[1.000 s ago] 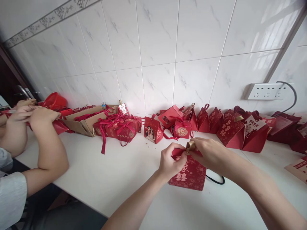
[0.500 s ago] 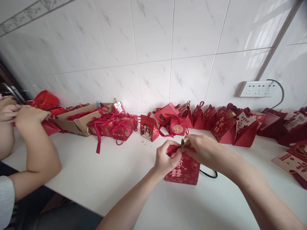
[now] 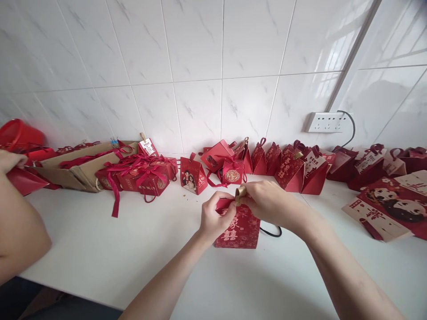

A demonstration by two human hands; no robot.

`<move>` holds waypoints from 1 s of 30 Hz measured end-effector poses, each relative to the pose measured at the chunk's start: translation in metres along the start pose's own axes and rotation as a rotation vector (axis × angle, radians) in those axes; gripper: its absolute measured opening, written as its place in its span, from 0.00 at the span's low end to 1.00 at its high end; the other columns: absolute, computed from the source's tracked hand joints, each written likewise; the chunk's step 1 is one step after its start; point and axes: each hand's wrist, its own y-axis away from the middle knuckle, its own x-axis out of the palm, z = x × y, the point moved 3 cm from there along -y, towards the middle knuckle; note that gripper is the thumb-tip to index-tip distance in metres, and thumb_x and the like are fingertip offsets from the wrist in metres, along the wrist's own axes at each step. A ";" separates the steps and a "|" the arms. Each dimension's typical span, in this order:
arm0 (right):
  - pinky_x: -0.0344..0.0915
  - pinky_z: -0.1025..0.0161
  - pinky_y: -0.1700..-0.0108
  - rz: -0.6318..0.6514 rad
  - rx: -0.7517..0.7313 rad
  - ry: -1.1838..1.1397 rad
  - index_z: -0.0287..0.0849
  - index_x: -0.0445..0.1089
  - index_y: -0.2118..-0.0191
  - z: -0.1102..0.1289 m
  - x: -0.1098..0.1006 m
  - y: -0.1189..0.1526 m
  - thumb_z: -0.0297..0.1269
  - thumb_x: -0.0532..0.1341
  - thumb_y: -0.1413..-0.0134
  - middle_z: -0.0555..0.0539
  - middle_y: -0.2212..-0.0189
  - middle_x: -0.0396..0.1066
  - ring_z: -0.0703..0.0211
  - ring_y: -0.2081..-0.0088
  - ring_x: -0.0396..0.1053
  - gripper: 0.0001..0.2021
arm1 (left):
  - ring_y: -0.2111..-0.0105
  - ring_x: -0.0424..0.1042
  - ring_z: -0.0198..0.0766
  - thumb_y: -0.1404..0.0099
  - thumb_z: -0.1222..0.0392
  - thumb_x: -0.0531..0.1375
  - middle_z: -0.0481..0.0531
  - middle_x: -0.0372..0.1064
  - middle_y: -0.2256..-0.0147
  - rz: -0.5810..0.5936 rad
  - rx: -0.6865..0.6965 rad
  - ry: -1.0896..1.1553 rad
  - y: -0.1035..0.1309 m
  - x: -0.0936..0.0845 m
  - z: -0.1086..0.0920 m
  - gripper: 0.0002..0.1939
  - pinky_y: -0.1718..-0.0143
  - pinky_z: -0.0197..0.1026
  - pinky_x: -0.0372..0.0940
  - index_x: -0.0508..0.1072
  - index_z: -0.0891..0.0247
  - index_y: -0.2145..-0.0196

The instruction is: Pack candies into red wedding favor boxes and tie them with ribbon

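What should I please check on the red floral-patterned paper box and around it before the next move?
1. Left hand on the red floral-patterned paper box: ok, gripping near its top edge.
2. Right hand on the shiny gold ribbon loop: ok, pinching it.
3. Loop fastened to the box: cannot tell, fingers hide its base.
4. Box supported: ok, its bottom appears to rest on the smooth white table.
5. Thin black curved cord fully in sight: not ok, partly hidden behind the box.
6. Red couple-printed paper box apart from both hands: ok.
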 end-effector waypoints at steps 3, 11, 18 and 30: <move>0.50 0.67 0.73 -0.032 0.034 -0.062 0.42 0.66 0.69 -0.003 -0.005 0.001 0.29 0.54 0.45 0.49 0.75 0.69 0.61 0.74 0.65 0.05 | 0.78 0.68 0.30 0.42 0.62 0.59 0.46 0.70 0.75 0.006 -0.009 0.008 0.000 0.000 0.000 0.02 0.77 0.31 0.63 0.68 0.62 0.69; 0.49 0.67 0.74 -0.072 0.045 -0.011 0.41 0.62 0.68 -0.001 -0.009 0.003 0.28 0.50 0.40 0.48 0.74 0.70 0.63 0.76 0.64 0.07 | 0.83 0.59 0.26 0.41 0.63 0.58 0.43 0.64 0.79 0.018 0.001 0.032 0.000 0.001 0.000 0.02 0.82 0.30 0.57 0.67 0.62 0.69; 0.48 0.67 0.76 -0.098 0.018 -0.087 0.42 0.57 0.69 -0.005 -0.002 0.002 0.21 0.48 0.42 0.50 0.69 0.72 0.64 0.77 0.61 0.09 | 0.83 0.60 0.27 0.41 0.63 0.58 0.42 0.63 0.80 0.009 0.039 0.004 0.000 0.001 -0.002 0.02 0.82 0.29 0.58 0.67 0.62 0.70; 0.51 0.67 0.75 -0.082 0.090 -0.086 0.43 0.62 0.66 -0.002 -0.005 0.003 0.32 0.53 0.41 0.50 0.72 0.70 0.62 0.73 0.65 0.03 | 0.82 0.61 0.27 0.42 0.63 0.58 0.43 0.64 0.78 0.011 0.047 0.031 0.000 0.001 -0.001 0.02 0.81 0.29 0.58 0.66 0.63 0.70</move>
